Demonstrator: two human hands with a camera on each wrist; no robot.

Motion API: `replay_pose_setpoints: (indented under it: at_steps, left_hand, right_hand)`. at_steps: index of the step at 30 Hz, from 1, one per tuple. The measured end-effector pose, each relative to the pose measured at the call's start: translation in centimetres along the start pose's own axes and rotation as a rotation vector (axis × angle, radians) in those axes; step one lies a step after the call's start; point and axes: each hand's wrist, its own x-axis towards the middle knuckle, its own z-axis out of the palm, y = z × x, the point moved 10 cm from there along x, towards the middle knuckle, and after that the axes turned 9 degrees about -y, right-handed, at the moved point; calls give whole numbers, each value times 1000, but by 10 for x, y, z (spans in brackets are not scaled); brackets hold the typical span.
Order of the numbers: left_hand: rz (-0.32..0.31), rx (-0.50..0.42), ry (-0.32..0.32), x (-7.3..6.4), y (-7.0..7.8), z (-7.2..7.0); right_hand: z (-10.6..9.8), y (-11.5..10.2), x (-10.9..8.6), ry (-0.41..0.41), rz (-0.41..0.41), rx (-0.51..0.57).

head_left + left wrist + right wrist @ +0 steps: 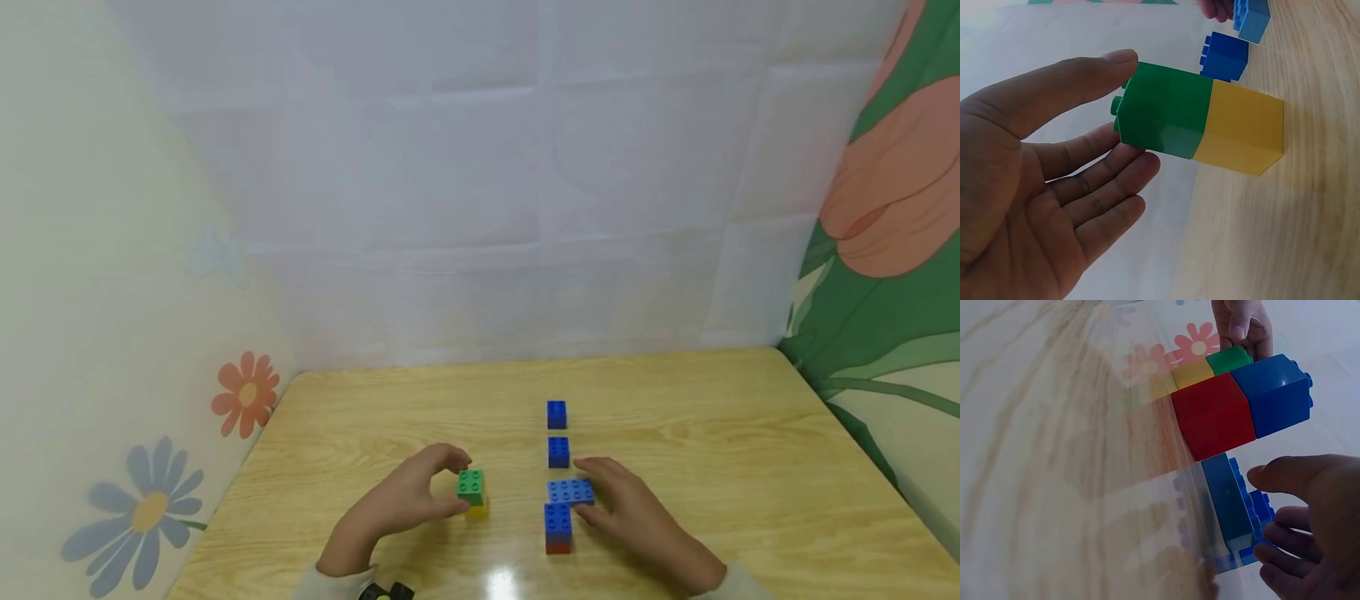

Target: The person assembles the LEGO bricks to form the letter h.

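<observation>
A green brick (470, 487) sits on a yellow brick (1241, 128) as an upright stack on the table. My left hand (408, 498) is beside it, thumb and fingers spread about the green brick; some fingertips are hidden behind it in the left wrist view. To the right, a light blue eight-stud brick (570, 492) lies flat. My right hand (636, 515) is at its right end, thumb and fingers apart, fingertips close to its studs. Just nearer than that, a dark blue brick (1275, 397) stands on a red brick (1213, 417).
Two single dark blue bricks, a nearer one (558, 452) and a farther one (557, 414), stand in line beyond the light blue brick. The wooden table (405, 400) meets a white sheet (450, 308) at its back edge. Patterned walls flank both sides.
</observation>
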Motion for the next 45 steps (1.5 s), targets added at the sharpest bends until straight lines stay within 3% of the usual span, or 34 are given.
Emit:
replay_pose_setpoints:
  at_steps: [12,21,29,36,45]
  left_hand:
    - [14,53,-27,1,0,4]
    - [6,28,-52,2,1,8]
    - [-18,-3,-72,5,-1,13]
    - [29,11,-82,6,7,17]
    - [20,20,-88,8,8,20]
  right_hand:
    - [4,1,1,-41,-12,1]
    - [5,2,1,-34,-34,18]
    - [8,8,2,-44,-12,20]
    - [10,13,1,-65,40,24]
    - [9,12,1,-64,44,17]
